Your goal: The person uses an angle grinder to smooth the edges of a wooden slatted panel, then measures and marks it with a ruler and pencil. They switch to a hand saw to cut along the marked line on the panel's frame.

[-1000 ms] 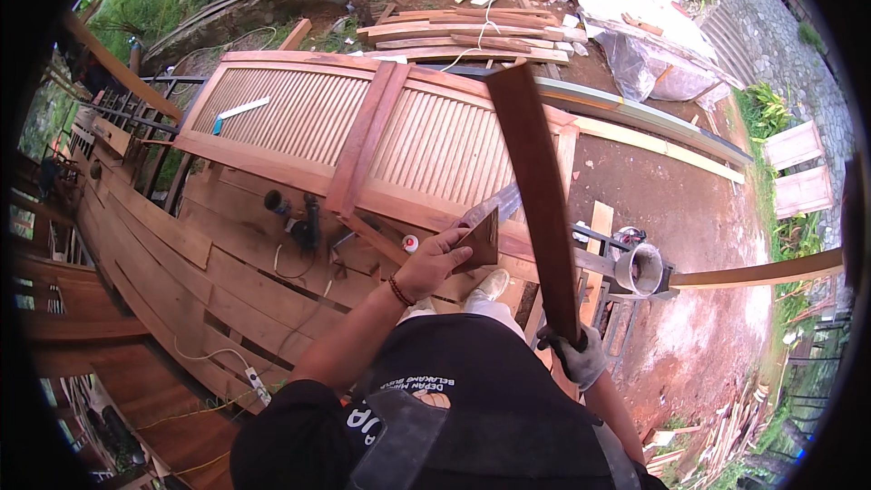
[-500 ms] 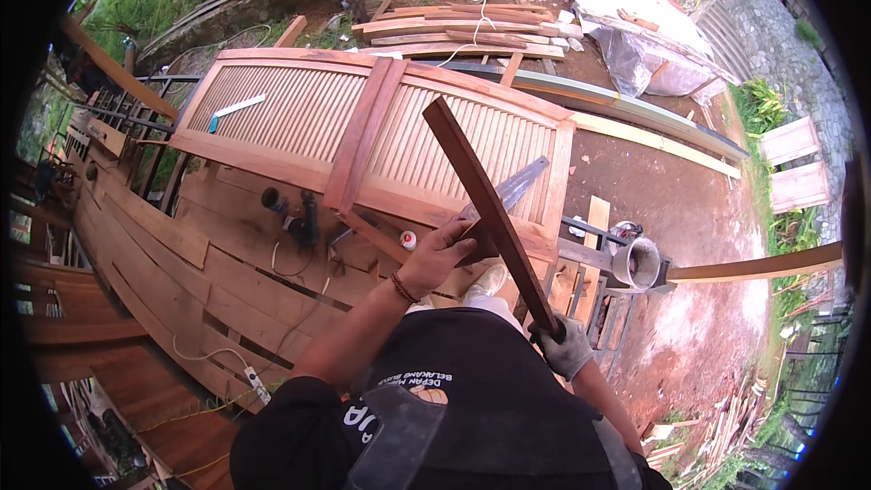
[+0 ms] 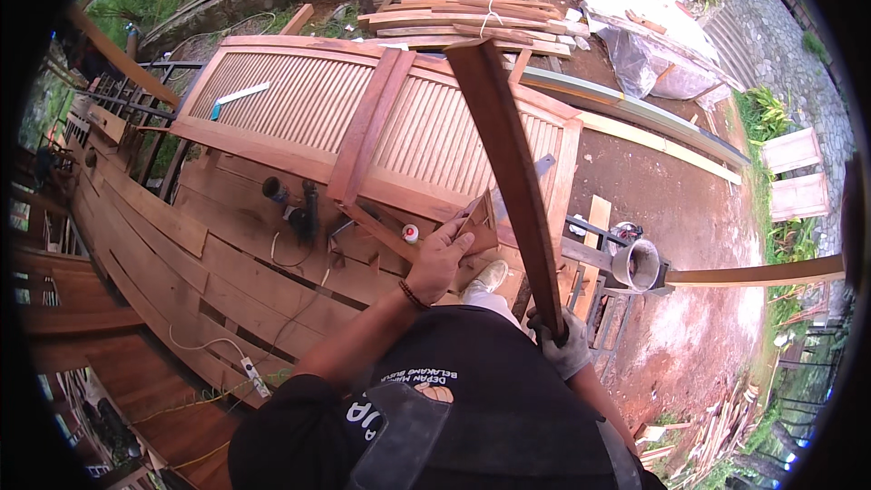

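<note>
A long dark-brown wooden strip (image 3: 504,163) rises steeply in front of me, its far end lifted toward the view. My right hand (image 3: 564,345), in a grey work glove, is closed around its lower end. My bare left hand (image 3: 438,259), with a beaded bracelet at the wrist, grips a handsaw by its brown wooden handle (image 3: 483,234). Most of the saw's blade is hidden behind the strip; only its tip shows on the far side. Beyond both hands lies a louvred wooden shutter panel (image 3: 249,147), with a reddish board (image 3: 372,127) across its middle.
A blue-ended square (image 3: 243,98) rests on the louvres. On the plank deck (image 3: 240,259) are a dark power tool (image 3: 304,216), a white bottle with a red top (image 3: 410,233) and a power strip (image 3: 255,377). A grey bucket (image 3: 635,265) stands at right; stacked planks (image 3: 463,23) lie beyond.
The strip's far end has come up closer to the view and stands steeper. My left hand has shifted slightly right with the saw, whose blade is now mostly behind the strip.
</note>
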Motion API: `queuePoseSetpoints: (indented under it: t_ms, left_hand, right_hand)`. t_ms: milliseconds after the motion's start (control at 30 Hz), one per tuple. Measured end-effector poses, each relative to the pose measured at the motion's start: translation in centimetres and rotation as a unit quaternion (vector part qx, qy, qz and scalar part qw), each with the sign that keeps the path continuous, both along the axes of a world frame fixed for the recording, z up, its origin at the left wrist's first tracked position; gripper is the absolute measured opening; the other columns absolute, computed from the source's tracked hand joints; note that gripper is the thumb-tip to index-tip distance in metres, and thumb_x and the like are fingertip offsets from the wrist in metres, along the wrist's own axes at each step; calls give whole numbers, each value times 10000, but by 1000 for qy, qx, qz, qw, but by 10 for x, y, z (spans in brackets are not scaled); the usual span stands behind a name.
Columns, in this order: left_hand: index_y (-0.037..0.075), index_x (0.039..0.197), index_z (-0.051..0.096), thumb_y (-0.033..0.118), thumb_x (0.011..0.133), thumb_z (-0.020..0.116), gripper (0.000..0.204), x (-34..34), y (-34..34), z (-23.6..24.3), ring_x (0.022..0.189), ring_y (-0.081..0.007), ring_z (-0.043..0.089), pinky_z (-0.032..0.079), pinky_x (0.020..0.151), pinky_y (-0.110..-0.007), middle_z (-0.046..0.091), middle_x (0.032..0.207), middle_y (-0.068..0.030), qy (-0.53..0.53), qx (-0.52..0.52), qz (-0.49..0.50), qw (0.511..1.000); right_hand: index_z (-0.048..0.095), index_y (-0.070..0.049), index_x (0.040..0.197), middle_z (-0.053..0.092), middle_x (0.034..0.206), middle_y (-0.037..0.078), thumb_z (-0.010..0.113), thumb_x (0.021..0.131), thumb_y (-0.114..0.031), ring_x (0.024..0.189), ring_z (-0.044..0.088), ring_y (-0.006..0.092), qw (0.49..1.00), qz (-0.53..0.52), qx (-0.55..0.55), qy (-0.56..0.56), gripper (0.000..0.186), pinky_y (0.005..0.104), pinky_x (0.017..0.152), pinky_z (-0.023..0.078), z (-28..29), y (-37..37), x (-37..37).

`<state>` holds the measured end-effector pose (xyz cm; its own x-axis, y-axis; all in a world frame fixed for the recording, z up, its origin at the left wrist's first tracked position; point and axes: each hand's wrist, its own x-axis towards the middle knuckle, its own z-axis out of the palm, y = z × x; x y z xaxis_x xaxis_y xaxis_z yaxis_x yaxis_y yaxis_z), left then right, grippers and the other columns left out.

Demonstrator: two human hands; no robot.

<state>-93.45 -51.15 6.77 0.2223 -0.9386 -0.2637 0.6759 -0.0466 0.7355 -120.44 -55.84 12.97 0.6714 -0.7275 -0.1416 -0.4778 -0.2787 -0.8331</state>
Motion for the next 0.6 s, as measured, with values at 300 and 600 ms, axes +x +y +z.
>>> queuePoseSetpoints:
  t_ms: [300, 600]
  left_hand:
    - [-9, 1354, 478, 107, 1039, 450, 337, 6, 7, -1, 1130, -160, 599, 521, 980, -323, 591, 1248, -70, 74, 25, 11, 997]
    - [15, 1153, 556, 171, 988, 557, 227, 31, 58, -117, 1010, -197, 640, 567, 854, -330, 612, 1129, -106, 10, 310, -3, 951]
  right_hand:
    - [567, -79, 1289, 677, 937, 226, 633, 861, -191, 875, 663, 410, 997, 50, -15, 56, 447, 464, 768, 533, -15, -9, 13]
    - [578, -91, 1281, 679, 985, 225, 638, 851, -166, 930, 674, 373, 990, -60, -14, 125, 441, 433, 825, 526, -66, -5, -3]
